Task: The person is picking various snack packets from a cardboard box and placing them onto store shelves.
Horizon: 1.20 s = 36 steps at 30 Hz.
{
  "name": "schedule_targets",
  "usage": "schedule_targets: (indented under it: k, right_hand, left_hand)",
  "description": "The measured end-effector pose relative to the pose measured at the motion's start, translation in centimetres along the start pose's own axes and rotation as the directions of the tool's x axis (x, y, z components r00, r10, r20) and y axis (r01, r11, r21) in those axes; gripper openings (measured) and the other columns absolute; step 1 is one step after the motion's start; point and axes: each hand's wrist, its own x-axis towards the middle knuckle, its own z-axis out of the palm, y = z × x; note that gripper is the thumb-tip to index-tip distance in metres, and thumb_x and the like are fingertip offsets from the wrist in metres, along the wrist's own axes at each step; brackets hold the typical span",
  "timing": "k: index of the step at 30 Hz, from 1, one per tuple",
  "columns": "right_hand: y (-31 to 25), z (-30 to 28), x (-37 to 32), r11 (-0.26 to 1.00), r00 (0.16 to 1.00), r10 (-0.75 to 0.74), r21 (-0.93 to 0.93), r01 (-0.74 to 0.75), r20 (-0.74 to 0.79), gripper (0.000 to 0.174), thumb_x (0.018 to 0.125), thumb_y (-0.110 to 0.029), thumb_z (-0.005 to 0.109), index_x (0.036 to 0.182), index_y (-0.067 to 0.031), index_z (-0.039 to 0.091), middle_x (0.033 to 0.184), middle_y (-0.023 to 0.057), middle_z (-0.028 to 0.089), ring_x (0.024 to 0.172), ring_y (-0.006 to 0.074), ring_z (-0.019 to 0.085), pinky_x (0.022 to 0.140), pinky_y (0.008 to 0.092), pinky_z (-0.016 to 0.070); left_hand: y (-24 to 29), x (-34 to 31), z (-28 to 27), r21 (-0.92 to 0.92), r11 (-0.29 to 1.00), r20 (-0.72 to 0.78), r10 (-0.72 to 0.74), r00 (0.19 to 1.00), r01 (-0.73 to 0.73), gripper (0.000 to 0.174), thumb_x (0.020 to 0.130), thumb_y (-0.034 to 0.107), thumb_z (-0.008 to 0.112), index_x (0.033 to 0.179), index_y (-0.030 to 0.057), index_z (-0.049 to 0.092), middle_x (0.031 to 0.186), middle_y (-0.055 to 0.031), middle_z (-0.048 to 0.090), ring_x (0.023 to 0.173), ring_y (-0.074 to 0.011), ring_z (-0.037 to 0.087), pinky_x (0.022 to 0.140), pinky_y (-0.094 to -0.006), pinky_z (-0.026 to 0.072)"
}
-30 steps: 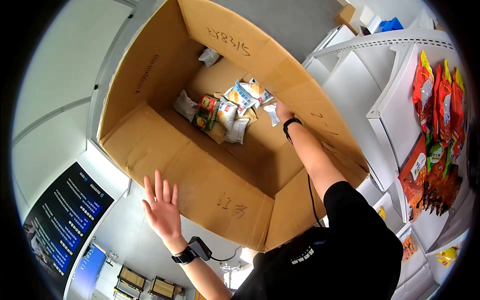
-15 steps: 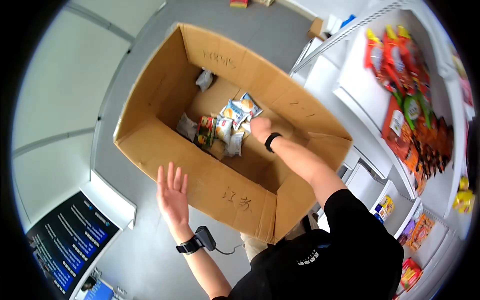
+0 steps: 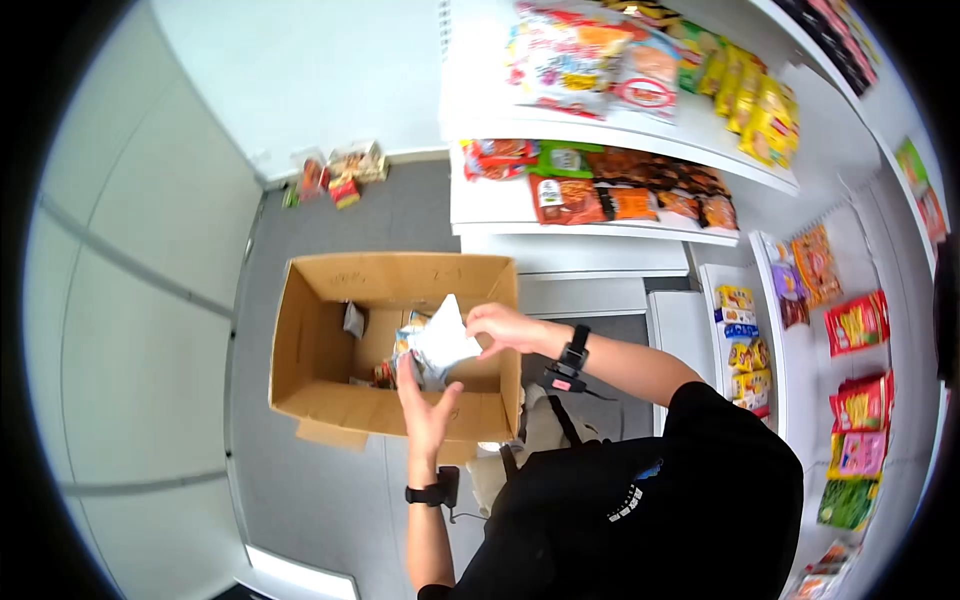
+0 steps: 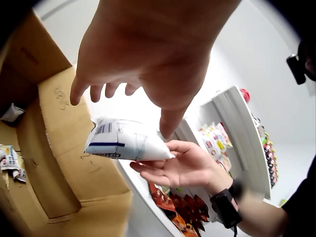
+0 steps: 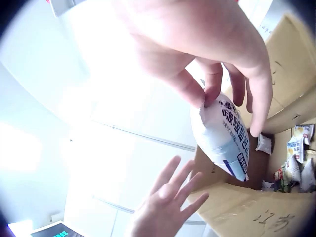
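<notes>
A puffed white-and-blue snack packet (image 3: pixel 447 342) is held over the cardboard box (image 3: pixel 335 400). My right hand (image 3: pixel 510 328) pinches the packet by one end, between thumb and fingers in the right wrist view. Dark printing and a blue band show on the packet (image 5: pixel 222 131) there; a barcode shows on the packet (image 4: pixel 129 140) in the left wrist view. My left hand (image 3: pixel 425 415) is spread beside the packet with nothing in its grasp. Inside the box, several small packets (image 5: pixel 295 148) lie on the bottom, partly hidden by the hands in the head view.
White shelves (image 3: pixel 600 235) with snack bags stand beyond and to the right of the box. More shelving (image 3: pixel 790 340) with small packs is at the right. A few packages (image 3: pixel 340 175) lie on the grey floor by the far wall. A white wall (image 3: pixel 130 300) runs along the left.
My right hand has come up from the box bottom with the packet. The left hand has moved from outside the box to beside the packet. The head view has swung toward the shelves.
</notes>
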Motion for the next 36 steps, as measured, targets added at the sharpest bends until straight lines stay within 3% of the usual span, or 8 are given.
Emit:
schedule_targets:
  k: [3, 10, 20, 24, 27, 28, 31, 36]
  right_hand:
    - [0.0, -1.1, -6.3, 0.971, 0.998, -0.026, 0.238, 0.013, 0.049, 0.012, 0.083, -0.010, 0.056, 0.089, -0.0002, 0.054, 0.096, 0.0086, 0.054, 0.095, 0.0206, 0.056, 0.079, 0.0440, 0.0556]
    - [4.5, -5.2, -18.0, 0.860, 0.987, -0.143, 0.486, 0.158, -0.068, 0.018, 0.082, -0.013, 0.055, 0.095, 0.0003, 0.054, 0.101, 0.0124, 0.055, 0.091, 0.0244, 0.060, 0.083, 0.0446, 0.0530]
    - [14.0, -12.1, -37.7, 0.773, 0.910, -0.250, 0.497, 0.393, -0.330, 0.025, 0.085, -0.020, 0.057, 0.104, -0.0030, 0.055, 0.102, 0.0083, 0.056, 0.096, 0.0222, 0.057, 0.084, 0.0402, 0.0503]
    - [16.9, -13.2, -44.6, 0.768, 0.870, -0.201, 0.479, 0.425, -0.450, 0.029, 0.086, -0.027, 0.060, 0.104, -0.0050, 0.055, 0.102, 0.0073, 0.056, 0.096, 0.0209, 0.057, 0.083, 0.0377, 0.0498]
    - [19.3, -13.8, -48.6, 0.719, 0.816, -0.228, 0.473, 0.509, -0.532, 0.034, 0.086, -0.033, 0.062, 0.106, -0.0059, 0.054, 0.102, 0.0064, 0.057, 0.097, 0.0196, 0.057, 0.083, 0.0356, 0.0493]
    - [20.3, -14.2, -49.7, 0.696, 0.801, -0.269, 0.466, 0.546, -0.536, 0.037, 0.085, -0.035, 0.063, 0.106, -0.0063, 0.054, 0.103, 0.0059, 0.056, 0.097, 0.0185, 0.057, 0.082, 0.0336, 0.0487]
    - [22.2, -14.5, -51.9, 0.708, 0.737, -0.261, 0.395, 0.585, -0.623, 0.041, 0.085, -0.035, 0.064, 0.111, -0.0055, 0.052, 0.107, 0.0058, 0.055, 0.101, 0.0179, 0.055, 0.083, 0.0324, 0.0473]
    - [24.6, -13.9, -52.0, 0.751, 0.726, -0.270, 0.333, 0.570, -0.633, 0.044, 0.087, -0.033, 0.062, 0.119, -0.0067, 0.048, 0.114, 0.0054, 0.052, 0.102, 0.0151, 0.052, 0.085, 0.0334, 0.0451]
  left_hand:
    - [4.4, -0.9, 2.3, 0.044, 0.991, 0.075, 0.121, 0.990, -0.125, 0.091, 0.067, 0.017, 0.079, 0.139, 0.0000, 0.026, 0.143, -0.0239, 0.025, 0.133, -0.0383, 0.024, 0.109, -0.0444, 0.0223]
    - [9.1, -3.4, 7.6, 0.066, 0.939, 0.209, 0.317, 0.925, -0.336, 0.084, 0.065, 0.010, 0.076, 0.136, 0.0017, 0.031, 0.137, -0.0225, 0.036, 0.128, -0.0393, 0.032, 0.106, -0.0449, 0.0263]
    - [19.5, -12.2, 19.9, -0.127, 0.818, 0.436, 0.554, 0.709, -0.561, 0.076, 0.069, 0.013, 0.075, 0.133, 0.0010, 0.034, 0.128, -0.0218, 0.043, 0.119, -0.0378, 0.044, 0.096, -0.0407, 0.0392]
    - [22.0, -16.0, 25.1, -0.259, 0.820, 0.526, 0.563, 0.638, -0.510, 0.064, 0.073, 0.013, 0.072, 0.128, -0.0004, 0.042, 0.117, -0.0209, 0.053, 0.110, -0.0324, 0.053, 0.093, -0.0364, 0.0414]
    - [23.7, -17.4, 27.6, -0.381, 0.897, 0.699, 0.438, 0.565, -0.224, 0.057, 0.075, 0.014, 0.070, 0.125, -0.0007, 0.046, 0.106, -0.0165, 0.059, 0.102, -0.0252, 0.056, 0.090, -0.0332, 0.0421]
    - [23.4, -17.5, 28.7, -0.419, 0.891, 0.723, 0.444, 0.529, -0.176, 0.048, 0.078, 0.014, 0.066, 0.120, -0.0012, 0.049, 0.100, -0.0106, 0.061, 0.096, -0.0173, 0.056, 0.087, -0.0293, 0.0424]
    - [26.8, -19.0, 29.2, -0.448, 0.894, 0.815, 0.407, 0.412, 0.004, 0.042, 0.081, 0.014, 0.064, 0.117, -0.0014, 0.050, 0.103, -0.0085, 0.060, 0.092, -0.0136, 0.055, 0.084, -0.0271, 0.0430]
    - [26.9, -20.7, 30.3, -0.455, 0.864, 0.872, 0.381, 0.309, 0.217, 0.035, 0.089, 0.019, 0.050, 0.114, -0.0056, 0.050, 0.100, -0.0125, 0.061, 0.086, -0.0188, 0.060, 0.080, -0.0302, 0.0469]
